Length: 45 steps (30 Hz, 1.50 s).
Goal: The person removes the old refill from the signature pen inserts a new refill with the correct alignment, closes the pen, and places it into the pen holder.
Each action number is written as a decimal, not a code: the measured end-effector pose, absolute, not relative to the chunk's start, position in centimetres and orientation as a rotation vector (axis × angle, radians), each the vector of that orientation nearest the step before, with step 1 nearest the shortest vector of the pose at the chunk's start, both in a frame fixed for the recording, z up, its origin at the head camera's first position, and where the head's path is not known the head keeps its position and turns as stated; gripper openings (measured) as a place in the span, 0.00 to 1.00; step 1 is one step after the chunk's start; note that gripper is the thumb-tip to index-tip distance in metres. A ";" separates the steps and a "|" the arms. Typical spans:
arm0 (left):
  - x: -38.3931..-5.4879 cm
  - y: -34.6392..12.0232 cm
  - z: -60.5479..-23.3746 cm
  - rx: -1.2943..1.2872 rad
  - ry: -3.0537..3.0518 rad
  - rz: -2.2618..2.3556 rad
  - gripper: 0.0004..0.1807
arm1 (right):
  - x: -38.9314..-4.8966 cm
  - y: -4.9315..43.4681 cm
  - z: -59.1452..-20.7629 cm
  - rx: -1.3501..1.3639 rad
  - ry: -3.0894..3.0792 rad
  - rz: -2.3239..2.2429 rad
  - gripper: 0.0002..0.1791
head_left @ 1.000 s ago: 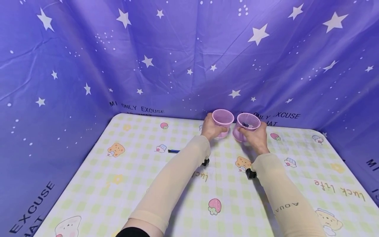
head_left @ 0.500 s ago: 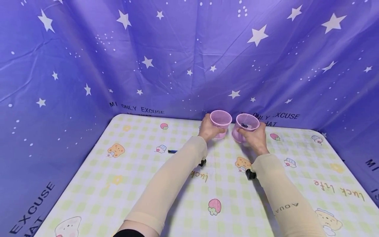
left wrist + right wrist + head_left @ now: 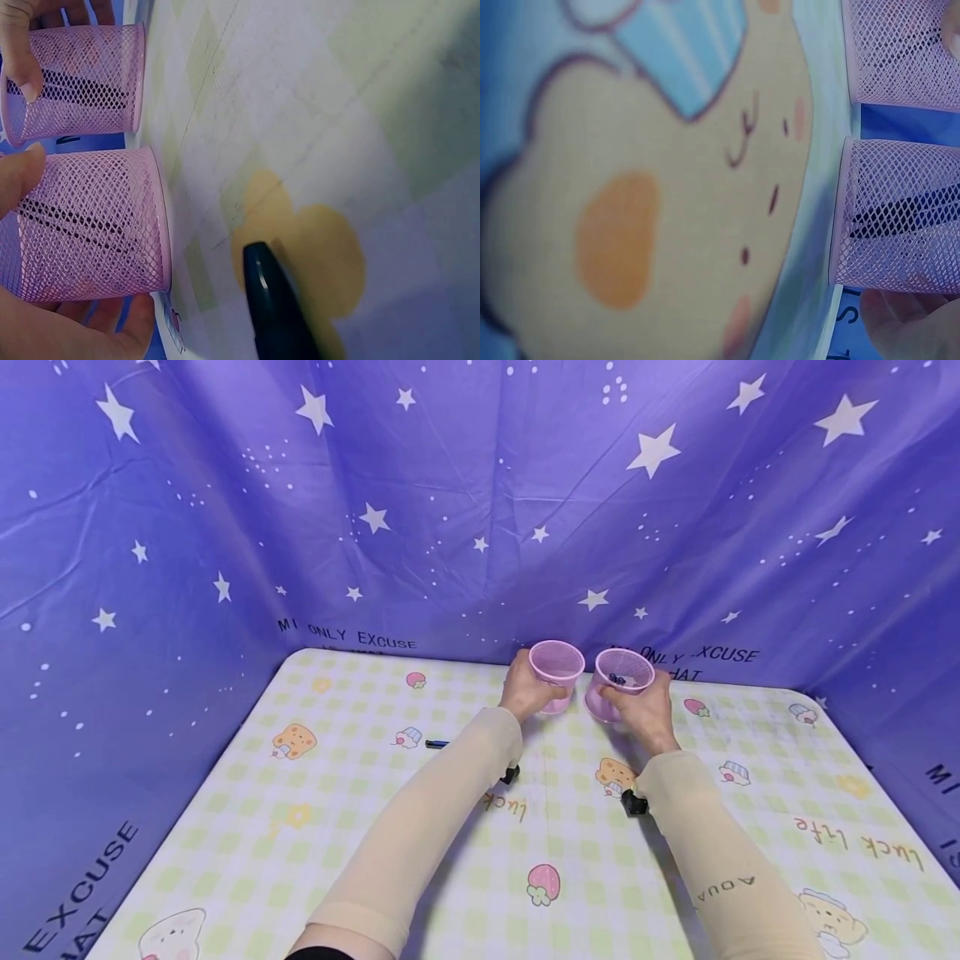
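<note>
My left hand (image 3: pixel 528 689) grips a pink mesh pen cup (image 3: pixel 556 675), its thumb on the near side below the rim. A matching mesh pen cup (image 3: pixel 604 706) stands just to the right, held by my right hand (image 3: pixel 647 706) with the thumb over its front. Small dark items (image 3: pixel 617 679) show inside this right cup; their kind is too small to read. Both cups are upright near the table's back edge, with a narrow gap between them. In the left wrist view, fingers (image 3: pixel 135 322) wrap beneath the near cup (image 3: pixel 90 225), and dark streaks show through its mesh.
A blue-and-black pen (image 3: pixel 437 744) lies on the table, partly hidden by the left forearm. The checked tablecloth (image 3: pixel 457 893) has printed cartoons. A purple star-patterned curtain (image 3: pixel 450 560) rises right behind the cups and along both sides.
The left hand and its cup have shifted slightly left and toward me. The right hand and its cup have shifted left a very little. Both grips stay the same.
</note>
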State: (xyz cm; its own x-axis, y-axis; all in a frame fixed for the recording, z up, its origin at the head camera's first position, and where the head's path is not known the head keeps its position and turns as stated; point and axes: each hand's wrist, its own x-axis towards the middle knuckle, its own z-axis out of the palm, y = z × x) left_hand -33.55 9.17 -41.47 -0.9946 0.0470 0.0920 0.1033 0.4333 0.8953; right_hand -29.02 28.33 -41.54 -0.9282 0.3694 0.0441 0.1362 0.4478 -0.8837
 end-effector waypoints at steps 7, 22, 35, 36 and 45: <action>-33.3 8.9 -41.3 -0.150 -2.605 -1.626 0.44 | -29.0 28.3 -41.5 -0.437 -2.472 1.465 0.54; -33.2 8.7 -41.2 -0.143 -2.631 -1.622 0.45 | -28.8 27.8 -41.4 -0.434 -2.467 1.493 0.55; -33.0 8.4 -41.1 -0.143 -2.630 -1.619 0.44 | -28.7 27.6 -41.4 -0.422 -2.461 1.502 0.55; -33.0 8.4 -41.1 -0.141 -2.631 -1.619 0.45 | -28.7 27.6 -41.4 -0.419 -2.461 1.503 0.55; -33.1 8.2 -41.3 -0.150 -2.642 -1.601 0.45 | -28.7 27.2 -41.4 -0.415 -2.459 1.513 0.55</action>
State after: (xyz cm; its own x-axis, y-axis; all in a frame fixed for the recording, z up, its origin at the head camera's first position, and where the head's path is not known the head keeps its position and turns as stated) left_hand -33.08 8.15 -41.27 -0.9941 0.0572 0.0919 0.1080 0.4597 0.8815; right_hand -28.69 27.17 -41.38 -0.9349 0.3524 0.0426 0.1209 0.4289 -0.8952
